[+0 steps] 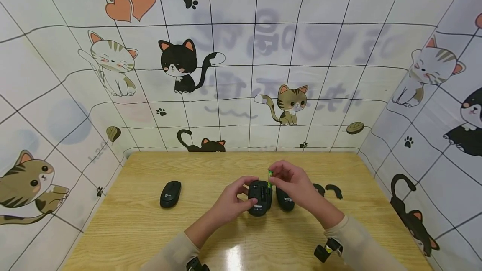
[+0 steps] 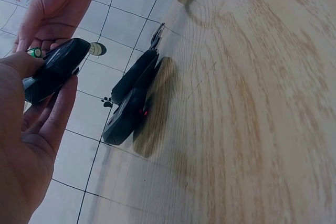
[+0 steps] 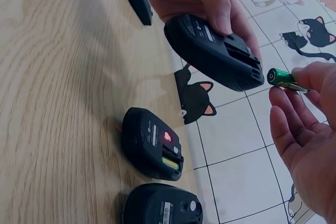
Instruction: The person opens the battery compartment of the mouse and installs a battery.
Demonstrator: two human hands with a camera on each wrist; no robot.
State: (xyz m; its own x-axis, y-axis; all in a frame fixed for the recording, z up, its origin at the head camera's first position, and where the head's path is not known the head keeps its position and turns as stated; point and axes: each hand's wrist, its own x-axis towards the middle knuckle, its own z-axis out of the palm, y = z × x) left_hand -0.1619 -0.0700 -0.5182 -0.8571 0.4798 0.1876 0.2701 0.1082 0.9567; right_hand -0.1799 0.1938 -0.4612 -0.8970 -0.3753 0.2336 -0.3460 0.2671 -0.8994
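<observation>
My left hand [image 1: 237,200] holds a black computer mouse [image 1: 257,208] above the table, its underside and battery slot turned up in the right wrist view. The thumb lies on that underside, the fingers around the far side. Between thumb and fingertips my right hand [image 1: 293,181] pinches a green battery [image 3: 278,77], just off the end of the held mouse. In the left wrist view the battery [image 2: 34,52] shows partly behind the mouse [image 2: 60,69]. Below lies an overturned mouse [image 3: 149,142] with a battery in its slot and a red light glowing; beside it is another overturned mouse [image 3: 163,205].
A further black mouse [image 1: 170,194] sits top side up at the left of the wooden table [image 1: 124,229]. Right of my right hand lie a curved black cover [image 1: 334,190] and another dark piece [image 1: 319,189], partly hidden. A cat-printed curtain [image 1: 233,74] surrounds the table's back and sides.
</observation>
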